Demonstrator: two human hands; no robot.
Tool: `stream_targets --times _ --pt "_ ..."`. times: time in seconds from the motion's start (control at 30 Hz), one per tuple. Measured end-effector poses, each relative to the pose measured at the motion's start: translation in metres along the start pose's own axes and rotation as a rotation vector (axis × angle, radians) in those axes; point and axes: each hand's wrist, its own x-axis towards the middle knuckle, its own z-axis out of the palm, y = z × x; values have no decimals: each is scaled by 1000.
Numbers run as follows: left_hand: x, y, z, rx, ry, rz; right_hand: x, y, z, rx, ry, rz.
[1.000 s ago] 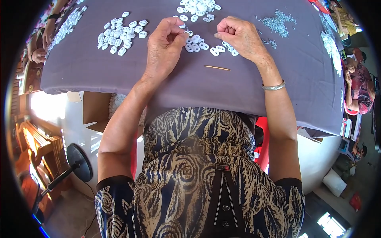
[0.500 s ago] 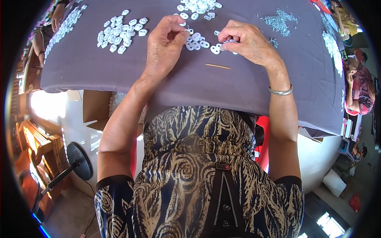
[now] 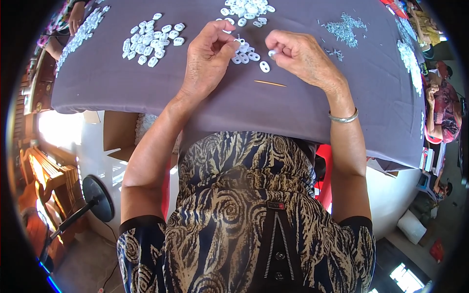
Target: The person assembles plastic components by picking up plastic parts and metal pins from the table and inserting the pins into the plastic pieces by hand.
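Observation:
My left hand [image 3: 211,51] is closed in a pinch over the table, holding a small white plastic piece [image 3: 242,42] with a thin metal pin showing at its top. Thumb and fingers partly hide that piece. To its right, my right hand [image 3: 300,54] pinches a white oval piece [image 3: 272,52], mostly covered by the fingertips. A little pile of white two-hole oval pieces [image 3: 252,56] lies beside the left fingertips. One loose oval piece [image 3: 264,66] rests between the hands, and a wooden toothpick [image 3: 270,83] lies nearer to me.
More white pieces form a heap [image 3: 152,41] on the left and another heap [image 3: 246,7] at the far middle. Small metal pins [image 3: 346,29] are piled at the far right. A grey cloth covers the table [image 3: 234,110]. Other people sit at both sides.
My right hand has lifted slightly off the table with an oval piece in its fingers, leaving one loose piece behind. The left hand keeps its pinch, shifted a little to the right.

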Motion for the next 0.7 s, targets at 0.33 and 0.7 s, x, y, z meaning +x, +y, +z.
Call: stream_targets --times 0.33,0.7 --pt "-1 1 -1 14 -4 1 9 5 22 -23 255 -86" --pt "-2 5 2 16 -86 -6 1 12 6 -275 171 -21"
